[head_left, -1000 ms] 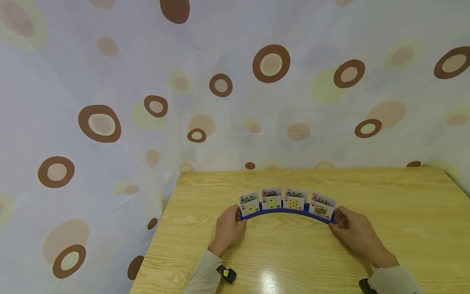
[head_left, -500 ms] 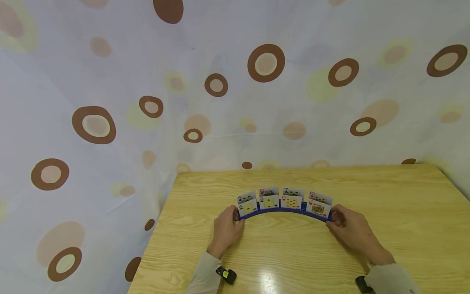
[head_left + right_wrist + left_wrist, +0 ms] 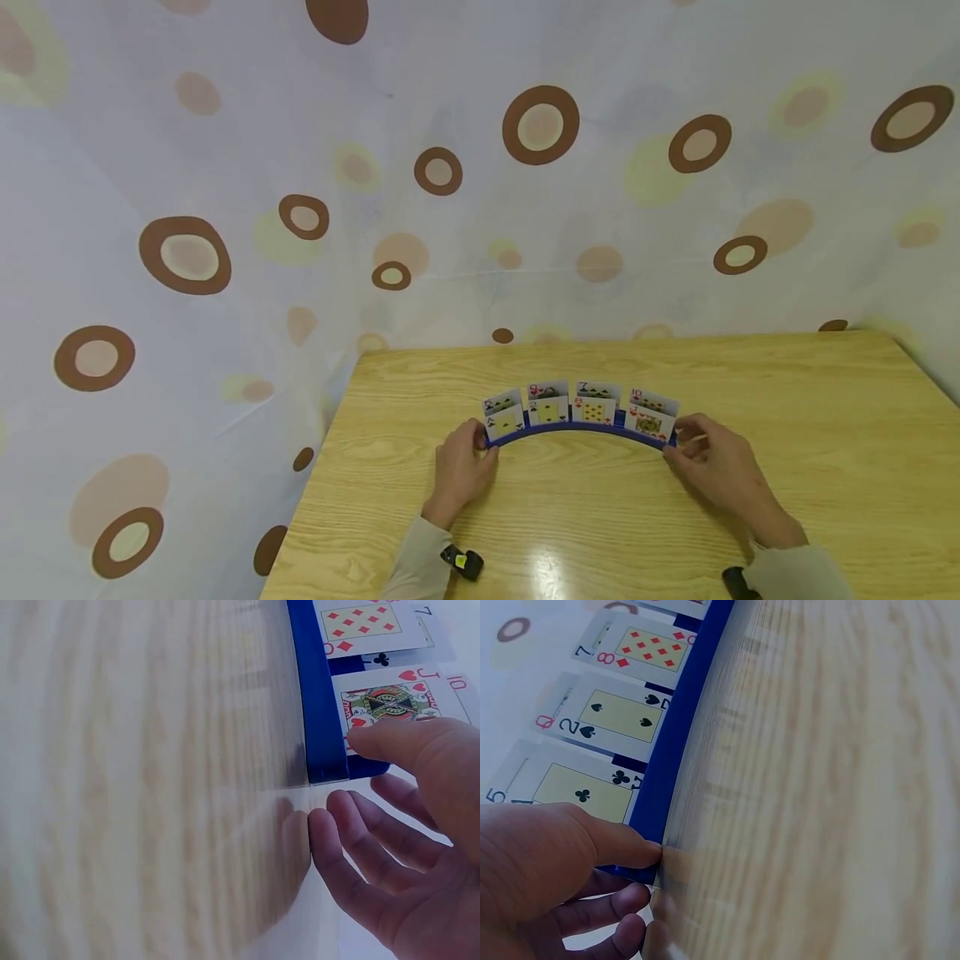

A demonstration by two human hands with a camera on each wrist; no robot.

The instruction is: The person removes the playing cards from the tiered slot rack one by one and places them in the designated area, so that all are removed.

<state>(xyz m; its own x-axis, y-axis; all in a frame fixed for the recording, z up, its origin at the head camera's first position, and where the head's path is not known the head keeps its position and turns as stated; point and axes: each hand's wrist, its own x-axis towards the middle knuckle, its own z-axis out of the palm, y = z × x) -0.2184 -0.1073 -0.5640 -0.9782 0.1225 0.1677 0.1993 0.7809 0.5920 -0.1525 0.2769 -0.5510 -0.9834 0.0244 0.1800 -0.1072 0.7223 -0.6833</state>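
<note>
A blue curved card holder (image 3: 577, 427) stands on the wooden table with two rows of playing cards upright in it. Its front row, from the left, shows the ace of clubs (image 3: 583, 795), two of spades (image 3: 619, 720), eight of diamonds (image 3: 593, 411) and jack of hearts (image 3: 390, 701). Behind them a 5, queen, 7 and 10 poke up. My left hand (image 3: 461, 467) pinches the holder's left end, thumb in front and fingers behind. At the right end, my right hand (image 3: 720, 467) has its thumb over the jack's lower corner and its index finger behind; the other fingers hang loosely curled.
The wooden table (image 3: 585, 525) reaches back to a white curtain (image 3: 480, 217) patterned with brown and yellow ovals. That curtain also runs along the table's left side. Dark straps with small devices sit at both wrists (image 3: 463, 562).
The head view has shifted slightly, so the scene sits a little further left. Both hands stay at the holder's ends; the right hand's fingers have shifted slightly. The cards keep their order.
</note>
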